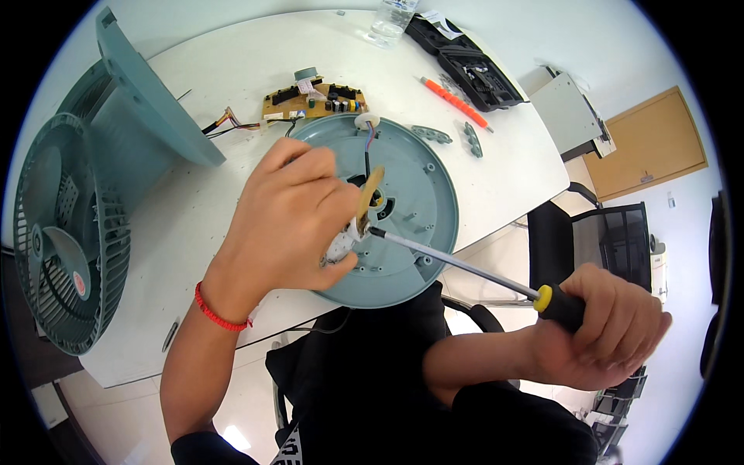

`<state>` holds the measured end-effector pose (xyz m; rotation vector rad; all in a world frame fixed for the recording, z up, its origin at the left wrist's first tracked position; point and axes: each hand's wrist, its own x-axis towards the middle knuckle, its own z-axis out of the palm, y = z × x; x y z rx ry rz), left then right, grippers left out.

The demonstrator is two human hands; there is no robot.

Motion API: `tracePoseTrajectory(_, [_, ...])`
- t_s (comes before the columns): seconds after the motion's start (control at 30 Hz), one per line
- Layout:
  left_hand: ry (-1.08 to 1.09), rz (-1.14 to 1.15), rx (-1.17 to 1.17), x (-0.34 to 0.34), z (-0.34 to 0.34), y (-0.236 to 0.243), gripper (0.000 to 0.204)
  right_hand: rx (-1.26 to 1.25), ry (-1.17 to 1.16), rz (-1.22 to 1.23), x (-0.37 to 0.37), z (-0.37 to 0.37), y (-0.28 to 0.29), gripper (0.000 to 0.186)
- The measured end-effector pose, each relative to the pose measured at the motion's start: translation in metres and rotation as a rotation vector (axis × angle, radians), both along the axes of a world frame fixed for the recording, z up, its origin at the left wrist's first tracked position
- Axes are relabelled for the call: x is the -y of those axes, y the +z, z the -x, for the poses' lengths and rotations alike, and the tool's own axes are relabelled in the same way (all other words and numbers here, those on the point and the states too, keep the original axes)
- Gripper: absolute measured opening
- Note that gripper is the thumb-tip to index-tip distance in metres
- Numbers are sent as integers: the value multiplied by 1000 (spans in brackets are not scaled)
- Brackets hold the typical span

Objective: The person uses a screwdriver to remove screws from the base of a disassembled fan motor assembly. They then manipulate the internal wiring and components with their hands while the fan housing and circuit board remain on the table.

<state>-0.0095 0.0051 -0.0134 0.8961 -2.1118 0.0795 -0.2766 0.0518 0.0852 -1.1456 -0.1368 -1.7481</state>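
Note:
My left hand (294, 225), with a red cord bracelet at the wrist, grips a small white part (339, 246) with a tan flat piece (372, 186) standing up from it. It is over a round grey-green plastic base (411, 201) with posts and wires. My right hand (604, 325) is closed around the black-and-yellow handle of a screwdriver (457, 263), whose long shaft reaches left to the white part at my left fingers. The exact contact at the tip is small and hard to make out.
The white table (504, 186) holds a grey-green fan housing (74, 232) at left, a circuit board (314, 101) with wires, two small plastic pieces (473, 139), an orange pen-like tool (453, 101), a black case (473, 70) and a clear bottle (387, 23). Chairs (589, 240) stand right.

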Motion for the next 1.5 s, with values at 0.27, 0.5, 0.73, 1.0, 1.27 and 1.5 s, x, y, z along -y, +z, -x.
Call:
tracePoseTrajectory(0.27, [153, 232, -45, 0, -3, 8, 39, 482, -118, -339, -7, -12, -37, 48])
tracePoseTrajectory(0.5, [-46, -1, -70, 1, -5, 10, 39, 242, -59, 24, 2, -5, -25, 38])
tracePoseTrajectory(0.73, [-144, -201, -73, 1, -4, 2, 37, 90, -228, 260, 4, -11, -8, 34])
tracePoseTrajectory(1.0, [-250, -288, -61, 1, 3, 8, 35, -322, 404, 632, 25, 12, 19, 30])
tracePoseTrajectory(1.27, [-243, -275, -85, -6, 3, 14, 36, -215, 930, 806, 66, -12, 6, 33])
tracePoseTrajectory(1.5, [-237, -343, -117, 2, -3, 11, 39, 159, 513, 702, 52, 5, 19, 43])
